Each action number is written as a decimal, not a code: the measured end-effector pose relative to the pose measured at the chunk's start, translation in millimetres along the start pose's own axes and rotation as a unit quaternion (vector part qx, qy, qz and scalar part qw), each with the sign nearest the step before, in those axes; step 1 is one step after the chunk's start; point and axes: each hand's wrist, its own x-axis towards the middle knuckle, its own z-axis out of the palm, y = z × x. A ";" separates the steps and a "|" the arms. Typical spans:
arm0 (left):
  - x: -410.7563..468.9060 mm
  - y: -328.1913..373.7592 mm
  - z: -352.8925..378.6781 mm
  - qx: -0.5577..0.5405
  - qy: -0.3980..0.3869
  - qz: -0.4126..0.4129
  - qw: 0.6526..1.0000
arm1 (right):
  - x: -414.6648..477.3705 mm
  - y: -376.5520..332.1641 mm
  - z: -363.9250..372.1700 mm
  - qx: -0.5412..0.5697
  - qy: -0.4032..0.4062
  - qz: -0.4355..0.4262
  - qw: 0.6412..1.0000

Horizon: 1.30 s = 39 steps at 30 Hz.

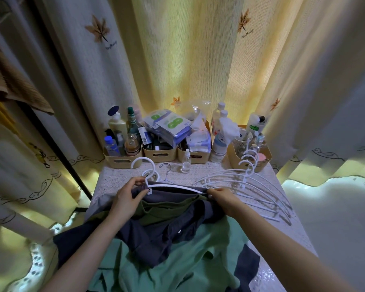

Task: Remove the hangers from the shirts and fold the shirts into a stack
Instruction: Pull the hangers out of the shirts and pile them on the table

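Note:
A pile of shirts lies on the table in front of me: a dark navy button shirt [156,234] on top, an olive one [167,207] under it, and a light green one [177,262] nearest me. A white hanger [173,187] sits in the navy shirt's collar. My left hand [128,197] pinches the hanger near its hook together with the collar. My right hand [221,197] grips the shirt's shoulder at the hanger's right end. More white hangers [247,186] lie stacked on the table to the right.
Several beige bins [122,161] of bottles and packets line the table's back edge. A small clear bottle [185,163] and a wire hanger hook [167,167] stand just behind the shirts. Curtains [188,60] hang behind and at both sides. The lace tablecloth [118,182] shows at the left.

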 end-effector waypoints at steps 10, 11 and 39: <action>-5.7 3.9 -0.7 0.115 0.004 0.049 0.992 | -2.4 -14.2 19.3 -0.042 0.002 0.037 0.998; -7.6 3.4 0.8 0.131 0.007 0.076 0.988 | -2.3 -14.9 20.3 -0.037 0.003 0.042 0.998; -6.7 -14.0 -12.5 0.015 -0.033 0.073 0.997 | -42.8 -4.8 109.4 -0.448 -0.025 -0.521 0.726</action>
